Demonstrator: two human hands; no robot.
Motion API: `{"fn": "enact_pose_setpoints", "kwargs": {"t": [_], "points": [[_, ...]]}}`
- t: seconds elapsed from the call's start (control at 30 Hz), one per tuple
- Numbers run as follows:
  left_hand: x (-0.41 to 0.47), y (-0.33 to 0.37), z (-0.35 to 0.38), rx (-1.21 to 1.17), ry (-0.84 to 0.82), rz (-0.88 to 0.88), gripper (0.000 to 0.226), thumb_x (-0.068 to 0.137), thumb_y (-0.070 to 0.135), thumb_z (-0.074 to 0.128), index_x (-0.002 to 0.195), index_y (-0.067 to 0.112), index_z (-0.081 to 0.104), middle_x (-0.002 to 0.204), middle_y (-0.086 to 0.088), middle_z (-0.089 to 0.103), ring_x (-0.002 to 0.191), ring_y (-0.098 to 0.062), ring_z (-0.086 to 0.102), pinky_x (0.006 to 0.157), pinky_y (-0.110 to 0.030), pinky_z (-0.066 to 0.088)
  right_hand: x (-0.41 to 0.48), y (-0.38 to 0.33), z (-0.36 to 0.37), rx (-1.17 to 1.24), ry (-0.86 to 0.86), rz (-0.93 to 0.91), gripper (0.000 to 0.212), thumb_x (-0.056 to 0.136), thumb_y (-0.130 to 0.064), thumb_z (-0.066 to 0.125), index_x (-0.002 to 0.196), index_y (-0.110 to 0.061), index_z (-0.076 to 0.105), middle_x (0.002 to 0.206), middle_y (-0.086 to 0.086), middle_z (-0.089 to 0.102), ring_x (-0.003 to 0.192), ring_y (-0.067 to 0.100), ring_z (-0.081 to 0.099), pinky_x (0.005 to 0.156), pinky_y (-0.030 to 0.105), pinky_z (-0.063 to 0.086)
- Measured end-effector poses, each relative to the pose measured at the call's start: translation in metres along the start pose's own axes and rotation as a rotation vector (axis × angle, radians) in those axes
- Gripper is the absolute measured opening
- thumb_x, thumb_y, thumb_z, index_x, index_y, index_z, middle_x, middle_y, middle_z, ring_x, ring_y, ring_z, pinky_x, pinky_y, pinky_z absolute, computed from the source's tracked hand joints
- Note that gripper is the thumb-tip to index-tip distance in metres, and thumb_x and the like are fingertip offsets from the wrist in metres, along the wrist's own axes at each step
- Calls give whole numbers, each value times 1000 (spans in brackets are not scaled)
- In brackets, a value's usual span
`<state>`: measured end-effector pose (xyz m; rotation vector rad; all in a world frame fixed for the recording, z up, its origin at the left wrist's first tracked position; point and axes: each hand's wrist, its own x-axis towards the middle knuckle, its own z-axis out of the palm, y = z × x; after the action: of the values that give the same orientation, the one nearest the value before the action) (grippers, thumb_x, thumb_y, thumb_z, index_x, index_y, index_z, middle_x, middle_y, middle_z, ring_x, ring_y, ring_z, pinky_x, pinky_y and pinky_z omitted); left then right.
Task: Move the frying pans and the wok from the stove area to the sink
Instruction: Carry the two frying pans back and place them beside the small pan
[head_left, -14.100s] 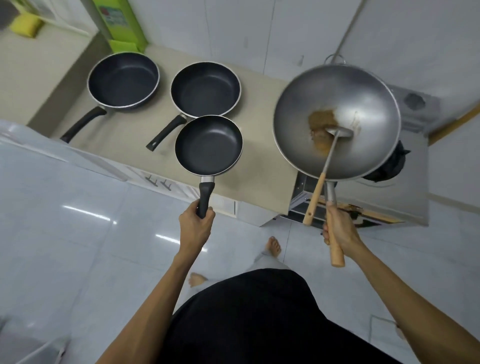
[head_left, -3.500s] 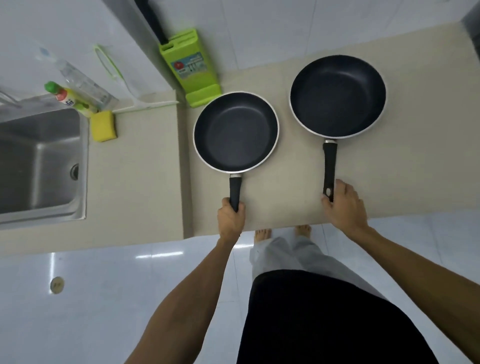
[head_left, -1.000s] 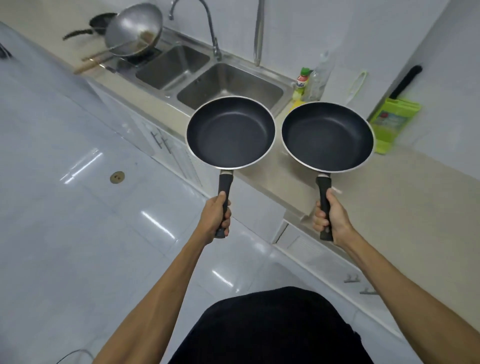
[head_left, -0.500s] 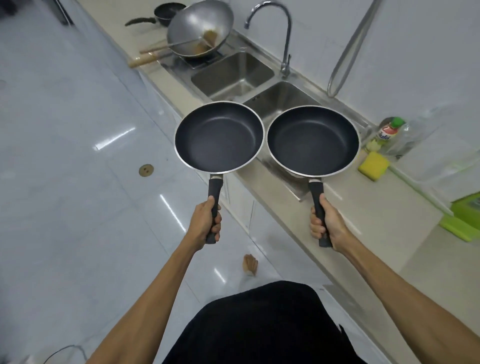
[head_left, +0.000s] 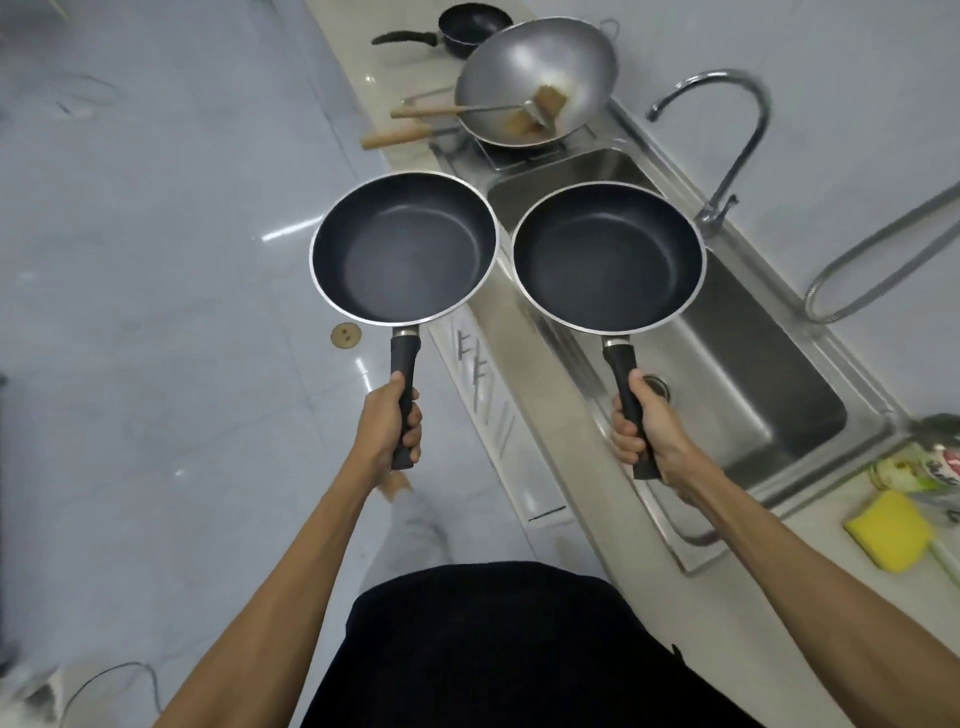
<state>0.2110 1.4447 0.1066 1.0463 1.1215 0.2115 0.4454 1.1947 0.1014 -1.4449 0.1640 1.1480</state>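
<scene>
Both arms extend forward from the torso, bare to above the elbow, forearms roughly level and angled slightly inward. Left hand (head_left: 390, 427) is closed in a full fist around a frying pan handle (head_left: 404, 395), thumb laid along its top. Right hand (head_left: 644, 426) is likewise wrapped around a second pan handle (head_left: 626, 400), fingers curled on the side facing the left hand. Wrists straight.

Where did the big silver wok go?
The wok sits at the top of the head view on the sink's drainboard, beyond the basins, a small black pan behind it.
</scene>
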Motion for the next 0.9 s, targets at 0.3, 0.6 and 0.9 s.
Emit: {"fn": "enact_pose_setpoints", "kwargs": {"t": [0.3, 0.6, 0.9], "points": [[128, 116, -105, 31, 48, 20, 40, 108, 43, 36, 87, 13, 51, 51, 2, 46, 34, -13, 35, 35, -23, 36, 118, -83, 157, -12, -28, 6, 53, 98, -67, 43, 78, -18, 47, 46, -2, 33, 28, 11, 27, 32, 18, 27], [247, 246, -220, 140, 68, 100, 39, 103, 43, 38, 86, 13, 53, 53, 0, 48, 36, -16, 37, 37, -25, 40, 214, -161, 316, 100, -34, -3, 54, 99, -65, 41, 75, -17, 46, 44, -3, 32, 26, 9, 26, 29, 17, 25], [381, 351, -264, 148, 65, 121, 40, 104, 46, 39, 86, 13, 54, 53, 0, 49, 36, -16, 38, 39, -24, 39, 332, -236, 416, 71, -72, -28, 54, 99, -66, 39, 75, -18, 45, 43, -4, 32, 26, 8, 27, 29, 16, 25]]}}
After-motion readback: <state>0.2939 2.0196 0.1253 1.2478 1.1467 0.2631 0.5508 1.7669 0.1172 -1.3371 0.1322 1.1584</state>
